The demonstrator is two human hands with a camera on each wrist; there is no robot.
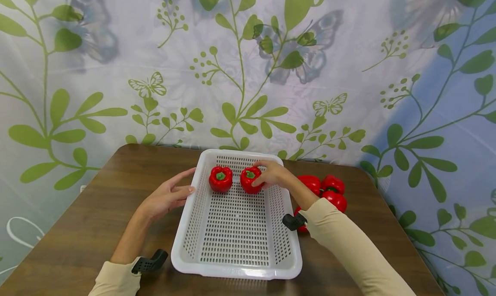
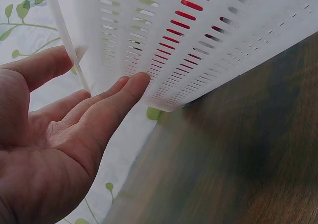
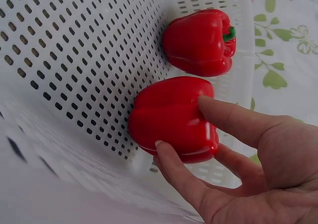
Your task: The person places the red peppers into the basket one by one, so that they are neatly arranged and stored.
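A red bell pepper [image 1: 249, 182] stands stem up in the white plastic basket [image 1: 236, 268]. My right hand [image 1: 271, 174] holds it from the right, thumb and fingers spread around its sides, as the right wrist view shows with the pepper [image 3: 171, 119] close to the basket's perforated floor. Left of it in the basket sits a second red bell pepper [image 1: 221, 180], its green stem up. My left hand [image 1: 166, 197] is at the basket's left side. Its thumb lies at the rim, and in the left wrist view straight fingers [image 2: 117, 102] reach along the outer wall.
To the right of the basket, partly behind my right arm, several more red peppers [image 1: 333, 192] lie on the brown wooden table [image 1: 116, 184]. A leaf-and-butterfly patterned cloth [image 1: 240, 72] hangs behind the table. Each wrist wears a black camera.
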